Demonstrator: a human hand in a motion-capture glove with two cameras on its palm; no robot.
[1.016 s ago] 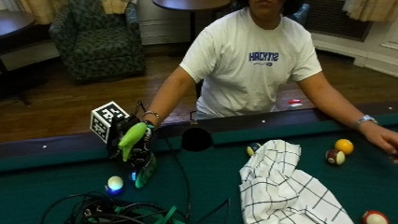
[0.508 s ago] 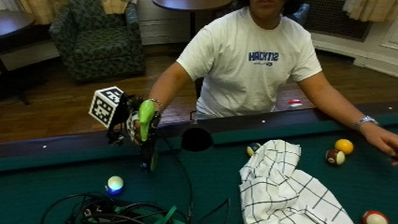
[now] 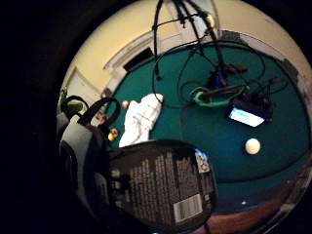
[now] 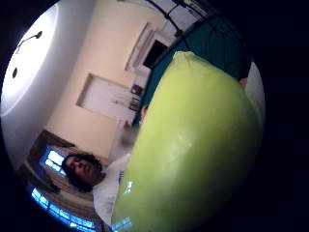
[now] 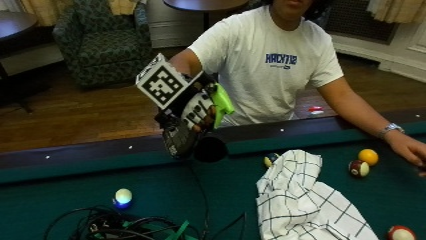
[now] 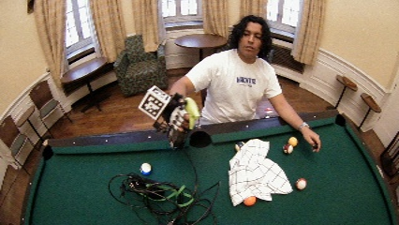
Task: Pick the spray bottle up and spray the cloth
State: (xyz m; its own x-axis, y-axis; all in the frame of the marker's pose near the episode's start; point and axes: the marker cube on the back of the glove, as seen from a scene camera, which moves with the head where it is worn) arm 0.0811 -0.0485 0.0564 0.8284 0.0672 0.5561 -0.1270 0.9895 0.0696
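One gloved right hand (image 5: 190,107) hides most of the spray bottle (image 5: 221,98).

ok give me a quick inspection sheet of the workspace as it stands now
surface: green pool table with a dark wooden rail.
job's things: spray bottle, dark body with a lime-green head, lifted above the rail by the side pocket; white checked cloth lies crumpled on the felt, apart from the bottle.
clutter: pool balls, a white one near the cables, yellow and striped maroon ones by the bare hand, which rests on the felt.
grippers: gloved right hand grips the bottle.
cables: black tangle with a green strap on the felt.
surroundings: armchair, round tables, curtained windows, wooden floor.
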